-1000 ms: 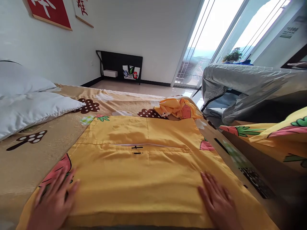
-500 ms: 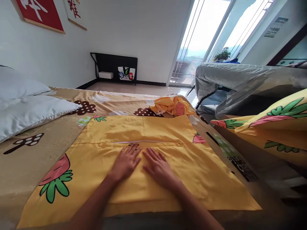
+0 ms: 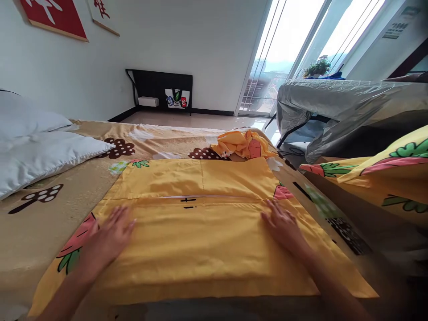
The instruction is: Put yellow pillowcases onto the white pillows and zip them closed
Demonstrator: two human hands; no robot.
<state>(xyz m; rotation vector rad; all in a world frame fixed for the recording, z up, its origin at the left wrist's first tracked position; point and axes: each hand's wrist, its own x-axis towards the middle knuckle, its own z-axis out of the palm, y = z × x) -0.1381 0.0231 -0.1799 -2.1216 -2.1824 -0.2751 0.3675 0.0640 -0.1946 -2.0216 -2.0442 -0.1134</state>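
A yellow pillowcase (image 3: 197,249) with pink-and-green radish prints lies spread flat on the bed. A seam with a narrow white-edged opening runs across its upper part, above small black printed marks. On the left side, near a radish print, my left hand (image 3: 110,236) lies over the cloth, open and slightly blurred. My right hand (image 3: 282,225) rests open on the cloth's right side, fingers stretched toward the seam. Both hands are empty.
White pillows (image 3: 53,154) lie at the left on the patterned bed sheet (image 3: 36,236). A crumpled yellow cloth (image 3: 244,145) sits beyond the pillowcase. More yellow printed fabric (image 3: 394,178) hangs at the right. A plastic-covered table (image 3: 347,100) stands by the window.
My hands have moved apart from the middle of the pillowcase, the left one leftward and the right one rightward. The black printed marks are now uncovered.
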